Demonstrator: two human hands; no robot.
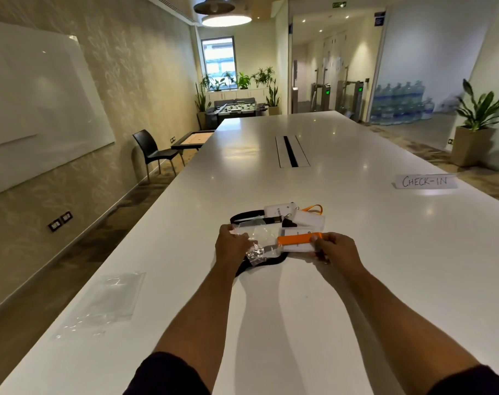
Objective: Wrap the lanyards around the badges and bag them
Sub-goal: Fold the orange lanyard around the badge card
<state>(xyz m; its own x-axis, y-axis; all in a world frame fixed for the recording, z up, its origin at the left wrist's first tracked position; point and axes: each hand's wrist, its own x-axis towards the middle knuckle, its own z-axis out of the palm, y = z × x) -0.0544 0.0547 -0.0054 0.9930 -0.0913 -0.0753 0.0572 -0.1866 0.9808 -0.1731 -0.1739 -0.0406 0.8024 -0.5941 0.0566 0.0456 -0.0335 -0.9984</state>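
Holding a badge wrapped in an orange lanyard, the right hand is pinching its right end. The left hand is gripping a clear bag just beside it, over the white bench. More badges are lying just behind both hands.

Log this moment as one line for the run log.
left hand: holds clear plastic bag | right hand: holds orange-lanyard-wrapped white badge | stage: bagging | table: more badges waiting

Orange lanyard, black lanyard, white table.
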